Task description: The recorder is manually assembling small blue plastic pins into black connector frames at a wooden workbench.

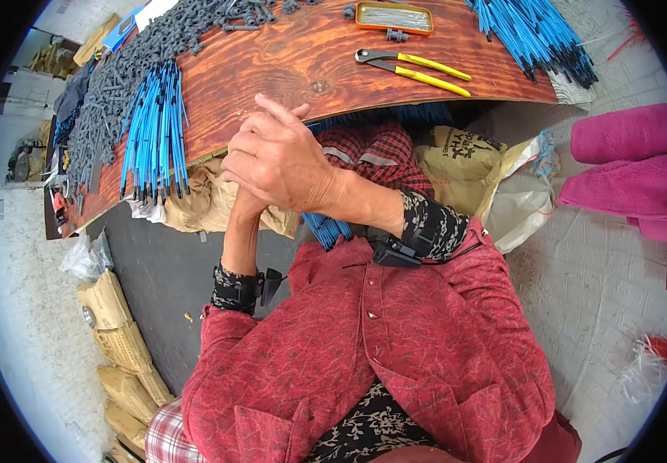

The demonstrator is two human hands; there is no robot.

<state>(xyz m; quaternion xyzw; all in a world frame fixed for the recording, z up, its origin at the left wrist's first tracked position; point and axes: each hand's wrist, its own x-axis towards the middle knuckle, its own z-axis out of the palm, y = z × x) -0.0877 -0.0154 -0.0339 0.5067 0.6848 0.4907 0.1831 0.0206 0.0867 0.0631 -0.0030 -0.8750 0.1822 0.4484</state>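
Note:
My hands are clasped together just in front of the wooden tabletop's near edge. My right hand (283, 158) lies on top, its fingers closed around my left hand (249, 203). Most of the left hand is hidden behind the right, so its fingers cannot be told apart; no object shows between the palms. Beyond them to the right, cutting pliers (433, 66) with yellow handles lie on the table (271, 69), jaws slightly apart. Left of my hands, a bundle of blue rods with black ends (156, 123) hangs over the table edge.
Grey plastic fittings (109, 100) are heaped at the left. An orange-rimmed tray (358, 18) of thin metal pins sits at the back; more blue rods (526, 35) lie far right. Sacks (457, 150) stand under the table, magenta cloth padding (626, 135) to the right, flattened cardboard (109, 305) at lower left.

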